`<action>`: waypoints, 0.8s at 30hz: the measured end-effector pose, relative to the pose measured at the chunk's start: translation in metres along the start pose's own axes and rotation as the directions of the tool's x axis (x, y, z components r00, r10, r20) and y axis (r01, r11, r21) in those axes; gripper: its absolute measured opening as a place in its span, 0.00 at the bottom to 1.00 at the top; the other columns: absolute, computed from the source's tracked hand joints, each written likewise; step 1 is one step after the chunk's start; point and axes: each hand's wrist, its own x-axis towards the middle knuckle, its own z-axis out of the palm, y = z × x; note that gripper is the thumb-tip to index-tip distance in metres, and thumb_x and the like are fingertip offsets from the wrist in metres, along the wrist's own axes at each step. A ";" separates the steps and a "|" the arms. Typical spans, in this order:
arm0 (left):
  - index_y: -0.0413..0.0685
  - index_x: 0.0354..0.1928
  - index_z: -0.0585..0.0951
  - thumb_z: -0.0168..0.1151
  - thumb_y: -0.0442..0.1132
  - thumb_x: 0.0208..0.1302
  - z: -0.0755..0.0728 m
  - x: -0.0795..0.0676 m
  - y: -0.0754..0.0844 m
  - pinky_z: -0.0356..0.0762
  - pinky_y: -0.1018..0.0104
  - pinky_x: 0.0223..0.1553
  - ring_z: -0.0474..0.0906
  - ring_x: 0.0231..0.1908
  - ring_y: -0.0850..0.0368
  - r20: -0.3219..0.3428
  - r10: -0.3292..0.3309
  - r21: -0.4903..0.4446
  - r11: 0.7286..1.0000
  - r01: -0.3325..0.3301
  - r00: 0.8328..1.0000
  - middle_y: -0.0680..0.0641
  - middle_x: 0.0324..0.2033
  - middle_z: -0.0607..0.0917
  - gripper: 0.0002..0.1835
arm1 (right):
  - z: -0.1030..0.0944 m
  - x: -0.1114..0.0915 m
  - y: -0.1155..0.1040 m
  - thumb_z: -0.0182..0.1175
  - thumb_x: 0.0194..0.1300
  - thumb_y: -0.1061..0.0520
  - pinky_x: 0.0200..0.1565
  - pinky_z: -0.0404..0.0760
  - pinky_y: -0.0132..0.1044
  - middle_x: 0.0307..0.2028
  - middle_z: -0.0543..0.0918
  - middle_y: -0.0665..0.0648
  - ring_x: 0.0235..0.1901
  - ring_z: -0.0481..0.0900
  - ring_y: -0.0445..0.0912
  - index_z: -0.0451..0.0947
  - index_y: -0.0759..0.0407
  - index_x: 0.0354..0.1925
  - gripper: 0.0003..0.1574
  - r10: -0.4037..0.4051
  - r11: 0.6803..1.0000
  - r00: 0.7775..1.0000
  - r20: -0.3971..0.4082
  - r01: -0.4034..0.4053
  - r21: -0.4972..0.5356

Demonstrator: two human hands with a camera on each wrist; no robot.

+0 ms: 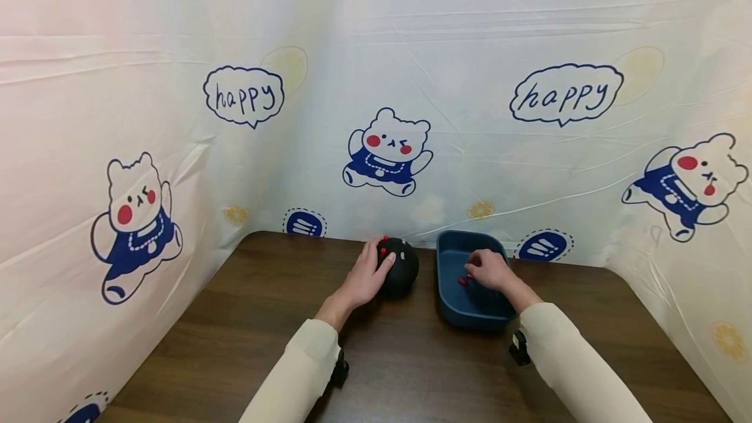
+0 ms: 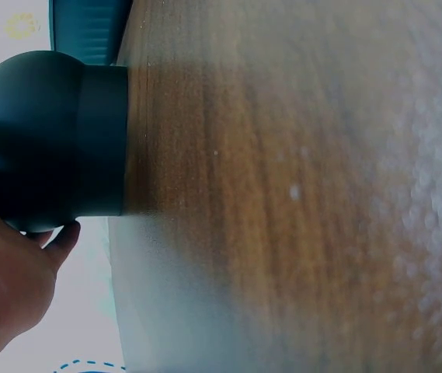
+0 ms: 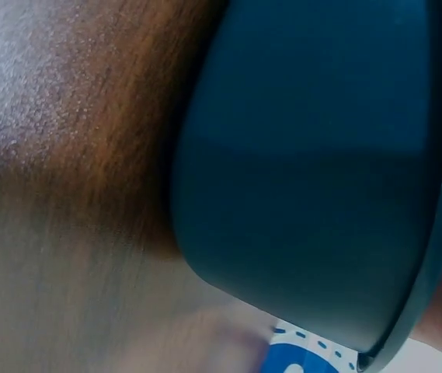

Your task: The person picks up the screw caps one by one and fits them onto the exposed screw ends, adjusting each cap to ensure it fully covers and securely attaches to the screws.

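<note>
A black round-bodied object (image 1: 402, 279) stands on the table, its short cylindrical base (image 2: 102, 140) seen side-on in the left wrist view. Small red and silvery pieces dot its top. My left hand (image 1: 365, 276) grips it from the left, fingers over the far side and thumb across the front. To the right is a dark blue rectangular bin (image 1: 464, 318), and my right hand (image 1: 490, 269) reaches inside it with bent fingers. Small red pieces (image 1: 461, 281) lie in the bin right by those fingertips; I cannot tell whether the fingers pinch one.
The brown wooden table (image 1: 388, 364) carries both the bin and the black object. Behind it and at both sides hangs a pale cloth (image 1: 470, 149) printed with cartoon bears. In the right wrist view, the bin's outer wall (image 3: 306, 171) fills much of the picture.
</note>
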 end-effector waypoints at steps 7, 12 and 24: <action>0.48 0.78 0.55 0.42 0.66 0.77 -0.001 0.000 0.001 0.64 0.37 0.68 0.63 0.69 0.44 -0.009 0.002 0.000 1.000 -0.002 1.000 0.43 0.74 0.61 0.39 | 0.001 0.002 0.001 0.59 0.72 0.58 0.44 0.81 0.51 0.38 0.84 0.63 0.38 0.80 0.54 0.82 0.71 0.46 0.15 0.077 0.997 0.997 -0.004 -0.077 -0.010; 0.46 0.78 0.54 0.42 0.67 0.77 -0.002 -0.001 0.001 0.63 0.37 0.69 0.62 0.70 0.44 -0.009 0.001 -0.006 1.000 -0.001 1.000 0.43 0.74 0.61 0.41 | 0.003 0.002 0.000 0.59 0.72 0.57 0.43 0.81 0.50 0.37 0.84 0.63 0.37 0.80 0.54 0.82 0.72 0.46 0.16 0.110 0.994 0.994 -0.004 -0.110 -0.012; 0.50 0.78 0.54 0.41 0.68 0.77 -0.001 -0.001 0.001 0.62 0.38 0.69 0.62 0.71 0.45 0.006 -0.001 -0.006 1.000 0.001 1.000 0.44 0.75 0.60 0.40 | 0.008 0.001 0.001 0.59 0.72 0.56 0.36 0.80 0.43 0.34 0.83 0.61 0.33 0.80 0.51 0.81 0.72 0.45 0.17 0.197 0.979 0.980 0.018 -0.197 0.043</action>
